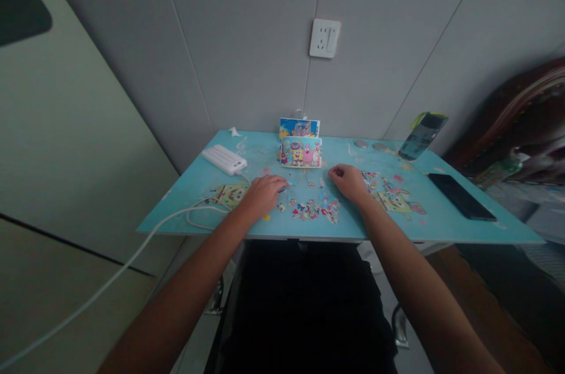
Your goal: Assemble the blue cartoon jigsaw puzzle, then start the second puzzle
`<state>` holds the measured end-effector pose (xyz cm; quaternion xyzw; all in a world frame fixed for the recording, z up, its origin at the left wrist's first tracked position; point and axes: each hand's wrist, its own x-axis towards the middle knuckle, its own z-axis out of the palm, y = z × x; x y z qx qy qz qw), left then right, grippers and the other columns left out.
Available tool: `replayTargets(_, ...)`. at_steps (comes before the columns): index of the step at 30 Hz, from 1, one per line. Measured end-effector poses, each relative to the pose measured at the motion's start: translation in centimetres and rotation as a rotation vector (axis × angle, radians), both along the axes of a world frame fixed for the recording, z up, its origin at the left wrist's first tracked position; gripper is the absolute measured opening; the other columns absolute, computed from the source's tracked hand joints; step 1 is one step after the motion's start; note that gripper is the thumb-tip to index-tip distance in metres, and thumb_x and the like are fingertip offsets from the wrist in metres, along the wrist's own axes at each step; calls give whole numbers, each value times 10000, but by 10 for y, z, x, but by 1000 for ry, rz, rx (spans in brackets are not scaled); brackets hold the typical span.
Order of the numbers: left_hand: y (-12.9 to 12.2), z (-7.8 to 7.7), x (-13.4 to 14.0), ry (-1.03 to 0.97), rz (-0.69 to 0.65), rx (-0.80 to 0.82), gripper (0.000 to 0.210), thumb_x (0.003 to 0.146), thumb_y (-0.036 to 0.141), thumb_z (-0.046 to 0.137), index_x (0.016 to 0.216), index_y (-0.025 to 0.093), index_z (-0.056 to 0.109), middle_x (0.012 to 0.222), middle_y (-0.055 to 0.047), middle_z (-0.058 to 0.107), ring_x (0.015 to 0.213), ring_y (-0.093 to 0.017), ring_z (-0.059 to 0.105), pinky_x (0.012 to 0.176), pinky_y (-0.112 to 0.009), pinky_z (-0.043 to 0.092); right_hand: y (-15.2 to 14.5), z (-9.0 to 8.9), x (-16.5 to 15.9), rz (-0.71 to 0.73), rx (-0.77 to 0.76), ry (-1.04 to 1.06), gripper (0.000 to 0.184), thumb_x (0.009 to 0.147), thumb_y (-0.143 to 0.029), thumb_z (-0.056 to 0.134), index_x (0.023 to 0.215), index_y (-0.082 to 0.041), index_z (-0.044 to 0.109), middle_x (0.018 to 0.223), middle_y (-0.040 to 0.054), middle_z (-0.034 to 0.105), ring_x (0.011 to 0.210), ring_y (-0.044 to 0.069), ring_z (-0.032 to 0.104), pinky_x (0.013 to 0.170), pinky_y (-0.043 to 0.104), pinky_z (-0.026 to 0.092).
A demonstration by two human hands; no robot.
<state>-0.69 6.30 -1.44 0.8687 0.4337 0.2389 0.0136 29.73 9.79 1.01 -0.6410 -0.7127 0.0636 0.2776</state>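
Note:
My left hand is over the table left of the middle, its fingers close together at the tips. A small light-blue puzzle piece shows at those fingertips. My right hand rests on the tabletop with curled fingers; what they hold, if anything, is hidden. Between the hands lies a loose heap of small colourful puzzle pieces. A partly joined yellow cartoon puzzle sits beside my left wrist, and another puzzle section lies right of my right forearm. A cartoon picture card stands propped behind the pieces.
On the light-blue table, a white power bank with a white cable is at the left. A black phone lies at the right, near a tilted-looking water bottle. A wall socket is above the table.

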Motion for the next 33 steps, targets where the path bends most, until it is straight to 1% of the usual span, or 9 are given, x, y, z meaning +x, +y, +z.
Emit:
replayTargets(5, 0, 0, 0, -17, 3, -15, 444, 899, 8, 468, 1215, 238, 680, 1296, -39, 681, 1222, -213, 605, 1116, -440, 421, -1, 0, 0, 5, 2, -3, 222, 902, -299, 587, 934, -163, 759, 834, 53, 745, 736, 181, 647, 685, 272, 423)
replayTargets(7, 2, -1, 0, -23, -1, -23, 327, 953, 85, 518, 1218, 207, 665, 1293, -64, 671, 1221, -227, 604, 1106, -477, 427, 0, -1, 0, 6, 4, -6, 227, 901, -304, 585, 930, -162, 760, 835, 55, 745, 737, 183, 646, 680, 273, 420)
replayTargets(9, 3, -1, -1, -31, -6, -31, 248, 983, 210, 583, 1220, 180, 649, 1282, -85, 659, 1206, -242, 610, 1078, -508, 449, 0, -2, 0, 7, 7, -9, 233, 902, -308, 580, 928, -160, 759, 843, 59, 746, 740, 186, 645, 676, 274, 417)
replayTargets(11, 4, -1, -1, -40, -8, -38, 271, 987, 302, 610, 1222, 172, 641, 1270, -93, 652, 1185, -247, 618, 1053, -515, 472, 0, -2, 1, 8, 9, -11, 239, 903, -311, 573, 927, -161, 758, 846, 59, 746, 740, 187, 643, 675, 276, 415)
replayTargets(13, 4, -1, -2, -51, -4, -43, 288, 990, 331, 609, 1230, 174, 636, 1263, -95, 649, 1171, -245, 624, 1039, -510, 487, 0, -2, 1, 9, 9, -12, 240, 902, -310, 570, 926, -163, 759, 844, 59, 746, 734, 187, 641, 674, 279, 414)
replayTargets(23, 3, 1, -2, -78, 30, -53, 317, 990, 347, 606, 1255, 173, 621, 1277, -101, 637, 1182, -254, 617, 1032, -514, 494, -3, 3, 0, 9, -3, -12, 252, 905, -318, 563, 943, -159, 756, 846, 62, 749, 728, 180, 639, 678, 273, 421)
replayTargets(29, 3, 1, -2, -50, 38, -53, 309, 991, 338, 605, 1253, 175, 622, 1272, -99, 640, 1177, -250, 619, 1028, -507, 496, -4, 4, -1, 6, -13, -18, 252, 908, -310, 574, 968, -154, 762, 871, 70, 756, 757, 188, 652, 702, 273, 437)
replayTargets(31, 3, 1, -1, -32, 42, -55, 298, 994, 304, 596, 1262, 176, 620, 1275, -98, 645, 1192, -252, 613, 1040, -511, 483, -4, 4, -1, 7, -15, -21, 252, 909, -305, 573, 970, -152, 764, 874, 74, 756, 761, 191, 653, 708, 276, 441)
replayTargets(33, 3, 1, -1, -11, 43, -56, 285, 995, 206, 556, 1270, 190, 625, 1280, -91, 658, 1213, -244, 604, 1067, -494, 460, -4, 4, -1, 8, -18, -23, 252, 908, -300, 573, 971, -152, 766, 877, 76, 756, 763, 192, 654, 712, 277, 444)
